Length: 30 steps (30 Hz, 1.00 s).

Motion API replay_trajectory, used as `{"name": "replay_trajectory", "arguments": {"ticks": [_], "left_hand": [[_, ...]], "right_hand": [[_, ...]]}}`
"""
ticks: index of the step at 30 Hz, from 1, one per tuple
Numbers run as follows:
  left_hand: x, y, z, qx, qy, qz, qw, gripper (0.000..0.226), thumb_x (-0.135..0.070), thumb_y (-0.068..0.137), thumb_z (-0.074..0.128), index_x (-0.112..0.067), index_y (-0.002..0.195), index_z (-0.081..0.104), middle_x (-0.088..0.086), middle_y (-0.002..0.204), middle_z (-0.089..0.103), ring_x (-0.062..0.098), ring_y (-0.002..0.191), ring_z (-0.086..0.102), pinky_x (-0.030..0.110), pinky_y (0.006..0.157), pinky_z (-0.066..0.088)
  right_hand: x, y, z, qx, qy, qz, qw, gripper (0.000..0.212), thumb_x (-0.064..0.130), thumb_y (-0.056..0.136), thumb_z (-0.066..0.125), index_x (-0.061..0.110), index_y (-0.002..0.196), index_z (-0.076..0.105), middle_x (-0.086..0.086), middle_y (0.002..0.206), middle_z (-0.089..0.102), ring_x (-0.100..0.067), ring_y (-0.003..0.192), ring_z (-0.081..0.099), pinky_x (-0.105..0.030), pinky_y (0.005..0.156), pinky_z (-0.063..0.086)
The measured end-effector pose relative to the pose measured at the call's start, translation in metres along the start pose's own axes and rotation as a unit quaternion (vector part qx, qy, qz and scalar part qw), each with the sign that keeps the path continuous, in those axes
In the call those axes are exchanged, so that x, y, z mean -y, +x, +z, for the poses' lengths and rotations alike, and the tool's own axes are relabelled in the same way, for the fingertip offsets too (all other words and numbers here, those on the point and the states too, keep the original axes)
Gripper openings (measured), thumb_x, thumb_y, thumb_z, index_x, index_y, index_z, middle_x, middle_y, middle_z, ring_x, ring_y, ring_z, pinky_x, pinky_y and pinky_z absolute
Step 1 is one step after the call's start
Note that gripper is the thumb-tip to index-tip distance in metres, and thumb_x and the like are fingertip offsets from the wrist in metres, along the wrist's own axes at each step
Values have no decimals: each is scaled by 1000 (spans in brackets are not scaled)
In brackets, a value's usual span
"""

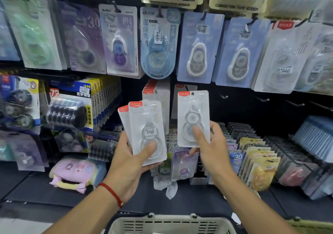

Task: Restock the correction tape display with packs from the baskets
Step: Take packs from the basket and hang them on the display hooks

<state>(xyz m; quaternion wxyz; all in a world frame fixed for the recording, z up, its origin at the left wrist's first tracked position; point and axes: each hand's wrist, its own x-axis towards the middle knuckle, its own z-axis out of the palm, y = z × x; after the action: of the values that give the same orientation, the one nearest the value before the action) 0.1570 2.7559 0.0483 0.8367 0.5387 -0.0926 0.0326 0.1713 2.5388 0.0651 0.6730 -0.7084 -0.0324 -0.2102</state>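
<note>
Partly hidden behind the left grip's [131, 154] front pack [146, 125] is another; right grip [207, 143] pinches one pack [193, 115].

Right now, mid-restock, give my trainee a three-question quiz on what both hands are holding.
1. True or false: the right hand grips a single white pack.
2. What does the left hand hold? A) nothing B) a fanned stack of white packs C) a yellow pack
3. Fill in: the beige ___ sits at the bottom edge, below the hands.

Key: 1 true; 2 B; 3 basket.
</note>
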Motion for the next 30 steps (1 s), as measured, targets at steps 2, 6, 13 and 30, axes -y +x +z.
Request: {"name": "replay_trajectory", "arguments": {"ticks": [2,6,13,30], "left_hand": [[-1,-1,1,1,2,0,1000,60,-7,88,76,-28,140,55,3,131,74,29,117,73,58,87,63],[-5,-2,3,-2,5,3,1000,61,-9,85,77,-26,139,55,3,129,75,29,116,74,57,86,63],[-8,-3,2,-6,4,11,1000,62,-8,86,75,-25,141,54,2,129,75,28,115,74,53,83,65],[-2,-6,5,58,39,-6,998,57,-15,89,83,-27,138,58,8,130,74,34,114,74,56,84,64]], "right_hand": [[4,0,0,3,7,2,1000,24,36,101,69,27,121,59,5,102,77,-23,51,65,-28,50,55],[15,-3,0,16,15,-8,1000,35,47,89,71,30,118,61,6,97,78,-21,48,66,-24,47,53],[9,0,3,-8,38,18,999,42,47,96,69,26,131,60,10,108,79,-24,69,79,-32,59,63],[-6,-23,18,166,-125,-11,978,22,47,93,72,35,112,75,17,106,78,-5,98,74,-23,70,62]]}}
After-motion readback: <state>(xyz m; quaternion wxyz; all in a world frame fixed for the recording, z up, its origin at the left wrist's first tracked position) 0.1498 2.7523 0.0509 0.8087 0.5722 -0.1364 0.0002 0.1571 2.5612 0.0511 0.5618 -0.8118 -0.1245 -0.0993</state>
